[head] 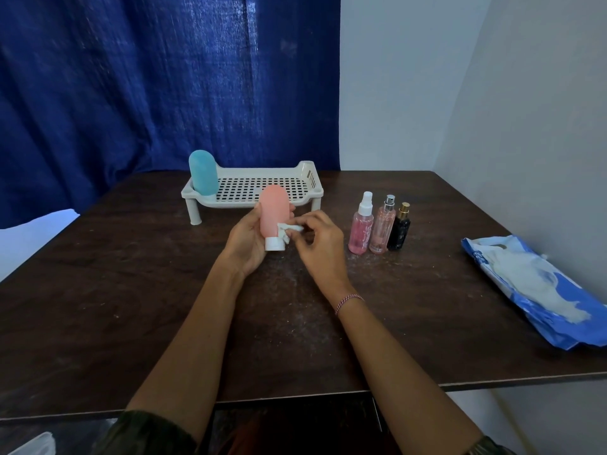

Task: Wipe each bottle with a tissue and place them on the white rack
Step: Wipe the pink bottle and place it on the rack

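My left hand (246, 241) grips a pink bottle (274, 213) with a white cap, held cap-down above the table in front of the white rack (305, 188). My right hand (320, 239) pinches a small white tissue (289, 229) against the bottle's lower side. A blue bottle (203, 172) stands at the left end of the rack. To the right on the table stand three small spray bottles: a pink one with a white top (360, 226), a pale pink one with a silver top (382, 226) and a black one with a gold top (399, 228).
A blue and white tissue pack (532, 287) lies at the table's right side near the wall. The dark wooden table (131, 290) has pale dust specks. A blue curtain (147, 77) hangs behind it.
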